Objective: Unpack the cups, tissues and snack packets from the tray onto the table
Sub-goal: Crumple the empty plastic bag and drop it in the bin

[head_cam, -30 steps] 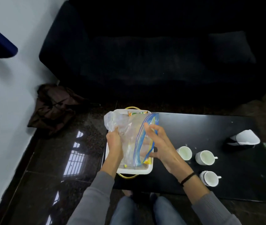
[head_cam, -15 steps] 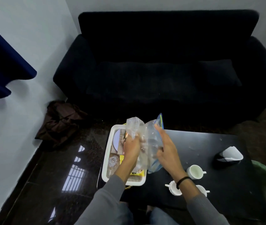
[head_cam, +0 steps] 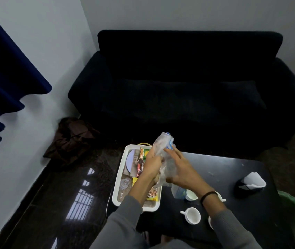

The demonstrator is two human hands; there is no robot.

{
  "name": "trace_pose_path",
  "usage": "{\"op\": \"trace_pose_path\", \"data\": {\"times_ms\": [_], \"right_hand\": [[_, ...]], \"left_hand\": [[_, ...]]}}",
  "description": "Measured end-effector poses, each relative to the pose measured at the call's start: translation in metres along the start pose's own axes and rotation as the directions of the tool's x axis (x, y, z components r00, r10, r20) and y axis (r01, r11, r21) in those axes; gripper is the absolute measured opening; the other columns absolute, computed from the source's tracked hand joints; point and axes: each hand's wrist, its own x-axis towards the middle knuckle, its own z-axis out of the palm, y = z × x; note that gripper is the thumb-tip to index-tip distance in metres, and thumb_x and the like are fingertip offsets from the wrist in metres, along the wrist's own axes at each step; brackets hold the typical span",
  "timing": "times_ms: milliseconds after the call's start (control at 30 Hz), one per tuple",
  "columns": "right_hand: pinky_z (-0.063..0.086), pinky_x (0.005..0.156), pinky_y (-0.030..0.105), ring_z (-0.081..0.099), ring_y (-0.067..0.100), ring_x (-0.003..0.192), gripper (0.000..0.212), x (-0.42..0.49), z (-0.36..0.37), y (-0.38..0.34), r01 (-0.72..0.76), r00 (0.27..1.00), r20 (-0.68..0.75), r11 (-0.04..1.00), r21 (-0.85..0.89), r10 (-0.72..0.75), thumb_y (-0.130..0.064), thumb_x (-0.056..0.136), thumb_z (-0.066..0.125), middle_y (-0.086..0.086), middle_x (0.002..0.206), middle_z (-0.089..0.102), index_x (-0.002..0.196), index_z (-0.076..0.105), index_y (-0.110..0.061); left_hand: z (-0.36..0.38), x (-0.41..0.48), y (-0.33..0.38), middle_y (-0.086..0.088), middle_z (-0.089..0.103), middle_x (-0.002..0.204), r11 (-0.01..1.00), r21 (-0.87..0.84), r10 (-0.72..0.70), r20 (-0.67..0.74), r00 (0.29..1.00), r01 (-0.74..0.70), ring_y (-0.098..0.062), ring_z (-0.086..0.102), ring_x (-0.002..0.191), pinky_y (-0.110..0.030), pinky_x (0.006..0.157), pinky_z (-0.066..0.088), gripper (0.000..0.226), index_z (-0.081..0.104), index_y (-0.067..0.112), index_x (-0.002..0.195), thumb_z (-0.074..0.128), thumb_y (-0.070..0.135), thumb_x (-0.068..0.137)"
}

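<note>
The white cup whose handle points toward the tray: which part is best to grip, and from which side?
Probably the handle, approached from the person's left. The white cup stands upright on the table, and its handle sticks out free toward the tray.

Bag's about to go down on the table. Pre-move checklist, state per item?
1. Grip on the zip bag: ok; left hand and right hand both hold it.
2. Bag lifted off the tray: ok; it is held above it.
3. Bare table to set it on: ok, beyond the right hand.
4. Drop path free of cups: not ok; the nearest cup sits right by the bag's hanging end.
5. Bag contents: cannot tell; the plastic is crumpled.
6. Tray emptied: not ok; snack packets and a glass lie in it.
</note>
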Motion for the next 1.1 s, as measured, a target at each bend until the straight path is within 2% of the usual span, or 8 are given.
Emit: {"op": "trace_pose_path", "data": {"times_ms": [133, 267, 367, 467, 533, 667, 867, 1100], "right_hand": [[0.034, 0.082, -0.004, 0.06, 0.011, 0.107, 0.046, -0.006, 0.002, -0.003, 0.07, 0.938, -0.344, 0.996, 0.054, -0.047, -0.005, 0.077, 0.076, 0.001, 0.121, 0.067, 0.121, 0.07, -0.016], [0.048, 0.075, 0.024, 0.06, 0.014, 0.087, 0.014, -0.016, -0.011, -0.013, 0.051, 0.917, -0.395, 0.999, -0.003, -0.048, -0.013, 0.085, 0.071, -0.003, 0.096, 0.066, 0.099, 0.07, -0.017], [0.054, 0.08, 0.034, 0.062, 0.019, 0.092, 0.013, -0.024, -0.012, -0.02, 0.027, 0.939, -0.342, 0.999, 0.018, -0.019, -0.017, 0.085, 0.07, 0.001, 0.1, 0.067, 0.098, 0.068, -0.019], [0.052, 0.081, 0.025, 0.063, 0.018, 0.096, 0.02, -0.031, -0.008, -0.027, 0.049, 0.934, -0.358, 0.986, 0.157, 0.01, -0.01, 0.087, 0.068, 0.001, 0.106, 0.069, 0.103, 0.067, -0.022], [0.056, 0.085, 0.029, 0.066, 0.019, 0.102, 0.026, -0.034, -0.008, -0.03, 0.051, 0.923, -0.379, 0.955, 0.292, 0.066, -0.007, 0.088, 0.065, 0.002, 0.111, 0.07, 0.111, 0.066, -0.019], [0.059, 0.089, 0.038, 0.067, 0.025, 0.106, 0.023, -0.045, -0.008, -0.028, 0.04, 0.835, -0.496, 0.873, 0.487, 0.238, -0.012, 0.097, 0.064, 0.008, 0.118, 0.067, 0.119, 0.062, -0.013], [0.061, 0.085, 0.044, 0.067, 0.028, 0.105, 0.019, -0.055, -0.013, -0.003, -0.041, 0.74, -0.549, 0.84, 0.54, 0.389, -0.03, 0.104, 0.051, 0.013, 0.119, 0.064, 0.121, 0.057, -0.022], [0.061, 0.078, 0.041, 0.069, 0.026, 0.1, 0.042, -0.068, -0.028, 0.036, 0.155, 0.747, -0.366, 0.39, 0.907, 0.555, -0.036, 0.093, 0.061, 0.014, 0.112, 0.069, 0.123, 0.06, -0.006]], "left_hand": [[-0.004, -0.008, 0.007, -0.003, 0.073, 0.106, 1.0, 0.009, 0.01, -0.051, 0.999, -0.009, -0.021, 0.072, 0.091, -0.037, 0.075, 0.06, 0.04, 0.058, 0.036, 0.101, 0.058, -0.001, 0.086], [-0.015, -0.016, 0.003, -0.002, 0.052, 0.139, 0.98, 0.124, 0.172, -0.13, 0.976, -0.156, -0.013, 0.056, 0.11, -0.017, 0.08, 0.049, 0.059, 0.043, 0.02, 0.143, 0.066, 0.009, 0.089], [-0.022, -0.019, 0.005, 0.018, 0.041, 0.147, 0.931, 0.206, 0.317, -0.056, 0.947, -0.3, -0.003, 0.041, 0.13, -0.029, 0.105, 0.039, 0.069, 0.042, 0.036, 0.148, 0.058, 0.002, 0.09], [-0.016, -0.018, 0.011, -0.001, 0.073, 0.114, 0.98, 0.09, 0.175, 0.051, 0.983, -0.18, -0.034, 0.066, 0.113, -0.041, 0.091, 0.053, 0.022, 0.078, 0.028, 0.099, 0.061, 0.025, 0.087], [-0.011, -0.018, 0.01, -0.017, 0.075, 0.099, 0.997, 0.027, 0.064, 0.102, 0.993, -0.067, -0.047, 0.068, 0.102, -0.051, 0.087, 0.057, 0.032, 0.079, 0.022, 0.081, 0.065, 0.05, 0.077], [0.006, -0.024, 0.009, -0.011, 0.079, 0.09, 0.997, 0.076, -0.032, 0.277, 0.96, 0.011, -0.027, 0.077, 0.082, -0.037, 0.071, 0.063, 0.067, 0.079, 0.02, 0.089, 0.068, 0.081, 0.065], [0.034, -0.034, 0.009, -0.008, 0.071, 0.115, 0.979, 0.186, -0.016, 0.467, 0.884, -0.081, -0.028, 0.072, 0.103, -0.049, 0.085, 0.062, 0.068, 0.066, 0.029, 0.114, 0.076, 0.074, 0.064], [0.086, -0.045, 0.005, -0.004, 0.074, 0.1, 0.977, 0.196, -0.024, 0.479, 0.878, -0.08, -0.018, 0.072, 0.09, -0.035, 0.076, 0.06, 0.067, 0.068, 0.018, 0.11, 0.08, 0.056, 0.057]]}}
